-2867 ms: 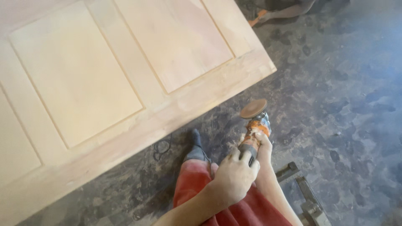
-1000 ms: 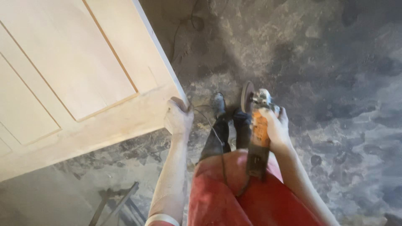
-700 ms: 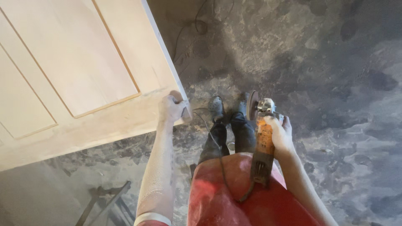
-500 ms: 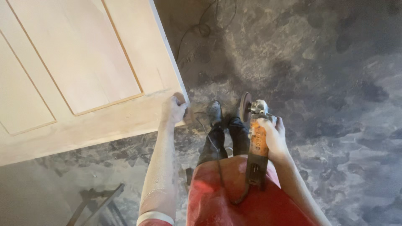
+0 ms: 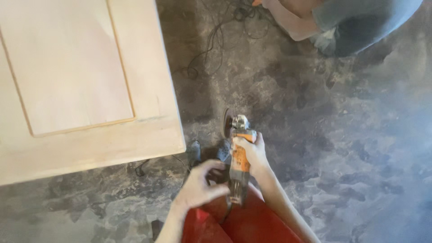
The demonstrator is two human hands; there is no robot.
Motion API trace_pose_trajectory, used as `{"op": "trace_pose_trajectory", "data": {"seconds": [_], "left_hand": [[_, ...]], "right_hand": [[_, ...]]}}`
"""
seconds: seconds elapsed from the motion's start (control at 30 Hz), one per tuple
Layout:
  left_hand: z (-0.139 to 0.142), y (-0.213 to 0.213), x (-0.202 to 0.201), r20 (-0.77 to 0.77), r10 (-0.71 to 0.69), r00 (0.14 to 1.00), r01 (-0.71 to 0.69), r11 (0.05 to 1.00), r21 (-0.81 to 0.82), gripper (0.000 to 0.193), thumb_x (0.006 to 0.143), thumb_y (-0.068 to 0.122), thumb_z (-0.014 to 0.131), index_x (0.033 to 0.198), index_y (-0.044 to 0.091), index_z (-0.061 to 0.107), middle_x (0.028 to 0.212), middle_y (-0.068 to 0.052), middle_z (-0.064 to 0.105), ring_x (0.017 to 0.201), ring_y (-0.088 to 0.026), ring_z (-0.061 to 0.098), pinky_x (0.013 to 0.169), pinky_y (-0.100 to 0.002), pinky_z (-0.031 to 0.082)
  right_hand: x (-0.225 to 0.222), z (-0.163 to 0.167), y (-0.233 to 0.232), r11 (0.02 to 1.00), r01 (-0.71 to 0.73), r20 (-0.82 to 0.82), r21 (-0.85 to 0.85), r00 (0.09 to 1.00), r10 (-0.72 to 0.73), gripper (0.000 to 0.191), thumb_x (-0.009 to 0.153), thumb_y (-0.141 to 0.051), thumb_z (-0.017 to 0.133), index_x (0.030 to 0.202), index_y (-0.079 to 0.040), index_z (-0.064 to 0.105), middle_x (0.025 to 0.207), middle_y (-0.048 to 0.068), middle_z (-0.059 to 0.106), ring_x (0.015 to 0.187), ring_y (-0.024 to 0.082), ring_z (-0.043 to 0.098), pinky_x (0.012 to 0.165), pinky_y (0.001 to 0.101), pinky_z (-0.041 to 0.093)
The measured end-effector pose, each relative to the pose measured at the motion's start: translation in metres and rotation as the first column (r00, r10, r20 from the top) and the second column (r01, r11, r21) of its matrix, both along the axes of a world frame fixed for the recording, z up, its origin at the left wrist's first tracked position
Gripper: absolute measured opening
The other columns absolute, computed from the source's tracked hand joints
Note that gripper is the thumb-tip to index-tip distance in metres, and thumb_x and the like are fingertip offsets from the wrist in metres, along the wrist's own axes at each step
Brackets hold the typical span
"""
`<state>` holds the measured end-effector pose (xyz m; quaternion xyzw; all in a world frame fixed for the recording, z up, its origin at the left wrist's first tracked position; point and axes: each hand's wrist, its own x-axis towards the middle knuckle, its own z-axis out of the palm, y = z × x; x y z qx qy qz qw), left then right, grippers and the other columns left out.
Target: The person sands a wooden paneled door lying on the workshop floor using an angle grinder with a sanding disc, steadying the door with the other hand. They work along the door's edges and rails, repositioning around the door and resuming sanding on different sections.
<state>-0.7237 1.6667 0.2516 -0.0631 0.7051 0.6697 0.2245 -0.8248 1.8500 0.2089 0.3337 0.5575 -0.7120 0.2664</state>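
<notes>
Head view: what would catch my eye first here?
Probably the orange grinder at centre, gripped by the right hand, with the left hand at its rear end. The pale wooden door fills the upper left, lying flat above the dusty floor. Another person crouches at the top right, near a tangle of cables.

Floor (image 5: pixel 360 135): dark, mottled concrete w/ pale dust patches, esp. lower left & right side. Black cables (image 5: pixel 216 36) lie tangled on it near top centre; another short loop of cable (image 5: pixel 140 167) just under the edge of the pale wooden panelled door (image 5: pixel 90 90). Two dark shoes (image 5: pixel 194 153) stand on it beside the door's corner.
</notes>
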Motion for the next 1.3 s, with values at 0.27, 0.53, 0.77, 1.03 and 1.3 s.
{"op": "trace_pose_trajectory", "data": {"seconds": [0.27,0.53,0.77,1.03,1.3], "left_hand": [[0.063,-0.030,0.055,-0.509,-0.197,0.838,-0.137,0.826,-0.546,0.056,0.070,0.016,0.083,0.120,0.001,0.065,0.133,-0.015,0.061,0.117,-0.035,0.062,0.096,-0.043,0.056],[0.060,-0.067,0.080,-0.603,-0.163,0.781,-0.411,0.593,-0.692,0.044,0.088,0.018,0.069,0.128,-0.001,0.063,0.143,-0.016,0.056,0.121,-0.036,0.060,0.103,-0.051,0.048],[0.049,-0.062,0.010,-0.323,0.515,0.794,-0.566,0.820,-0.083,0.072,0.077,0.003,0.075,0.144,-0.003,0.048,0.147,-0.023,0.051,0.127,-0.037,0.057,0.104,-0.044,0.053],[0.010,-0.024,-0.133,0.487,0.584,0.650,-0.751,0.396,0.528,0.048,0.078,0.003,0.083,0.118,-0.015,0.064,0.096,-0.014,0.072,0.083,-0.022,0.070,0.074,-0.034,0.058],[0.003,-0.058,-0.225,0.267,0.907,0.327,-0.902,0.215,0.374,0.027,0.073,-0.003,0.077,0.099,-0.001,0.069,0.086,-0.006,0.072,0.069,-0.015,0.069,0.062,-0.030,0.057]], "right_hand": [[-0.016,0.032,-0.081,0.987,-0.146,-0.081,-0.064,0.987,0.141,0.023,0.085,-0.009,0.069,0.105,0.000,0.062,0.077,0.011,0.066,0.062,0.024,0.068,0.051,0.0396,0.057],[-0.028,0.031,-0.167,0.962,-0.252,-0.028,-0.101,0.968,0.251,0.026,0.090,-0.015,0.068,0.111,-0.002,0.060,0.078,0.012,0.066,0.062,0.025,0.068,0.051,0.0403,0.057],[-0.100,0.030,-0.179,0.928,-0.355,0.017,-0.110,0.933,0.359,0.026,0.091,-0.017,0.065,0.114,-0.007,0.061,0.080,0.013,0.066,0.063,0.026,0.066,0.054,0.0411,0.057],[-0.206,0.041,-0.165,0.712,-0.612,-0.068,-0.344,0.772,0.631,0.034,0.090,-0.018,0.065,0.120,-0.005,0.060,0.093,0.014,0.069,0.077,0.027,0.069,0.062,0.0436,0.059],[-0.305,0.035,-0.165,0.249,-0.964,-0.169,0.092,0.231,0.958,0.052,0.087,-0.022,0.070,0.135,-0.006,0.059,0.110,0.009,0.072,0.093,0.016,0.069,0.081,0.0328,0.054]]}}
